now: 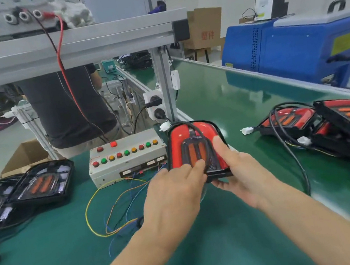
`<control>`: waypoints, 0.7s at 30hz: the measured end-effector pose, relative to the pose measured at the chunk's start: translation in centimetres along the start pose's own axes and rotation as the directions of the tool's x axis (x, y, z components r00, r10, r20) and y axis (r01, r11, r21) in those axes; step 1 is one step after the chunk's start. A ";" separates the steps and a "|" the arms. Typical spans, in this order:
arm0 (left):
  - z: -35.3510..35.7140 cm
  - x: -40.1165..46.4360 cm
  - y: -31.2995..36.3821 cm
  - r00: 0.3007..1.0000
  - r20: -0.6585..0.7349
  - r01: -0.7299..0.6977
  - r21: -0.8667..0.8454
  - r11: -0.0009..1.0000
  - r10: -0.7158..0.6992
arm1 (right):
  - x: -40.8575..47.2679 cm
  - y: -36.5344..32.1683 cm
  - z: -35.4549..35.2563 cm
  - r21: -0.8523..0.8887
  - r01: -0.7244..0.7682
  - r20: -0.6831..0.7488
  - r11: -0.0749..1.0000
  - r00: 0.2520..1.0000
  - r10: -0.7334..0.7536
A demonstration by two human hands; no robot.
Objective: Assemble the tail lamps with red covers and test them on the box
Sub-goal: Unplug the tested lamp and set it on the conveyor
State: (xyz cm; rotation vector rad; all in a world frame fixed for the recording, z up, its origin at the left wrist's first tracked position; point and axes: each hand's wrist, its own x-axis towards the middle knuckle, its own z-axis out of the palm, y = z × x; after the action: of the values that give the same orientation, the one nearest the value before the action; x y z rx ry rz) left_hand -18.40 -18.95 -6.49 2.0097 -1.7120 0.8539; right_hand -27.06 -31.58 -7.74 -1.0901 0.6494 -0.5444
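The glossy red-covered tail lamp with amber strips under a dark centre window (195,149) is held up just above the green conveyor mat (223,240), right beside the grey metal test box w/ rows of red, green and amber push buttons (127,157). Left hand (175,193) lies on the lamp's near end, fingers mostly straight and pressing the cover face. Right hand (234,168) grips the right edge: thumb on top of the cover, fingers curled underneath. A black cable (194,129) loops over the lamp face; its white plug (164,126) sits near the box's far corner, apparently not plugged in.

Step, I'd judge: seating the red cover, test not yet begun. Next move prob. calls for firm, even pressure around the rim, then getting the plug to the box sockets.

Further out: uncovered black lamp housings (38,186) at left, finished red lamps (331,123) piled at right, loose coloured wires (112,208) trailing from the box front.
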 end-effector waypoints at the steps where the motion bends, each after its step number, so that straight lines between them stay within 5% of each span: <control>1: 0.2 -0.2 0.2 0.999 0.009 -0.039 0.032 0.999 0.039 | 0.0 0.1 0.0 0.003 0.002 0.001 1.000 1.000 -0.002; 8: -0.9 -0.9 1.2 0.999 0.034 -0.013 -0.173 0.985 0.019 | 0.0 0.3 -0.4 0.044 0.076 -0.047 0.996 0.996 -0.074; 13: -2.1 -2.0 -1.1 0.967 -0.125 0.163 -0.369 0.915 -0.222 | 0.9 -3.7 -2.7 0.127 0.146 -0.155 0.981 0.980 -0.126; 17: -0.5 -3.1 -3.5 0.933 0.112 0.358 -0.386 0.850 -0.342 | 1.4 -7.7 -5.3 0.176 0.233 -0.295 0.957 0.940 -0.174; 21: 2.5 -5.6 -5.6 0.938 0.258 0.297 -0.260 0.919 -0.230 | 2.1 -11.0 -8.4 0.196 0.308 -0.433 0.931 0.879 -0.199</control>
State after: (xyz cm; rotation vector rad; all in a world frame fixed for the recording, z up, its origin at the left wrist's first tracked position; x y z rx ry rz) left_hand -12.91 -15.20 -11.43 2.1209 -1.5180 0.2701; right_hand -32.53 -42.32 -0.63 -0.8198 0.7734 -1.0790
